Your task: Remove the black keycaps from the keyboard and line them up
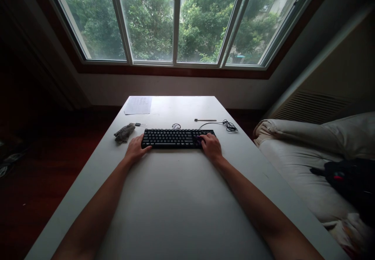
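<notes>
A black full-size keyboard point(172, 138) lies flat on the white table point(175, 197), its long side facing me. My left hand point(136, 149) grips its left end, the thumb along the front edge and the fingers round the side. Over the number keys at the right end, my right hand point(212, 146) is closed, fingers curled and pressed together. Something small and dark shows at those fingertips, too small to make out. Just left of the keyboard is a crumpled grey cloth point(124, 133), near a small dark piece with thin wires point(138, 124).
Behind the keyboard are a thin brush point(205, 120), a bundled black cable point(230, 126) and a small wire loop point(176, 126). Printed paper point(138, 106) lies at the table's far left corner. A pale sofa point(293, 162) with a dark bag point(351, 182) stands on the right.
</notes>
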`<state>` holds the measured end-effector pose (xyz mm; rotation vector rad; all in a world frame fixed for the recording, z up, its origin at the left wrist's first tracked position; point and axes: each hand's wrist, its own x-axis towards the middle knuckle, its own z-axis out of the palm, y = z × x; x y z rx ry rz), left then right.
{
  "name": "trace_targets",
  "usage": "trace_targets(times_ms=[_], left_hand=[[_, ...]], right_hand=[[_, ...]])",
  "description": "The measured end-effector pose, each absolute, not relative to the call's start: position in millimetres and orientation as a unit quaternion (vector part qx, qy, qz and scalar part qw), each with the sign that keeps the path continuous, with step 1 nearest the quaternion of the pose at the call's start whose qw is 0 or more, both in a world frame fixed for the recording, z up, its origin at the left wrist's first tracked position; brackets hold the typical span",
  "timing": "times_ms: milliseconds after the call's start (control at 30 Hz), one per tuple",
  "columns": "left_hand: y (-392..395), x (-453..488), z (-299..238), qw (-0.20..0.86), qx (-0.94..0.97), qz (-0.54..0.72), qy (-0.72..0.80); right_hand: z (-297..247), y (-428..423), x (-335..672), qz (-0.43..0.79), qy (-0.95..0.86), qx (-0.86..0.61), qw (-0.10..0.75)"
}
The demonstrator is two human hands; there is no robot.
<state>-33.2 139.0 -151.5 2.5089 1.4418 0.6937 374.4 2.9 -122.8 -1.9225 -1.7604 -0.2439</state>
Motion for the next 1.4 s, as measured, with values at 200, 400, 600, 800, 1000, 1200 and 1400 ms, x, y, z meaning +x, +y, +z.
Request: trace_targets(times_ms=[200, 400, 600, 800, 1000, 1200, 1400], left_hand=[[139, -33, -152, 0.082, 0.842, 0.234, 0.478], [138, -32, -152, 0.079, 0.841, 0.239, 0.479], [136, -31, -152, 0.074, 0.842, 0.235, 0.48], [138, -33, -153, 0.078, 0.841, 0.23, 0.483], [137, -34, -151, 0.083, 0.841, 0.229, 0.483], [138, -33, -151, 0.079, 0.841, 0.226, 0.485], [137, -33, -151, 0.083, 0.84, 0.227, 0.486]], right_hand=[[-128, 4, 388, -0.131, -0.617, -0.728, 0.27], [-133, 3, 369, -0.113, -0.702, -0.64, 0.29], [-136, 3, 364, -0.034, -0.766, -0.544, 0.34], [-134, 5, 372, -0.067, -0.715, -0.606, 0.341], [-133, 4, 375, -0.092, -0.69, -0.64, 0.325], [-135, 0, 371, -0.082, -0.702, -0.633, 0.316], [-134, -2, 370, -0.078, -0.701, -0.634, 0.317]])
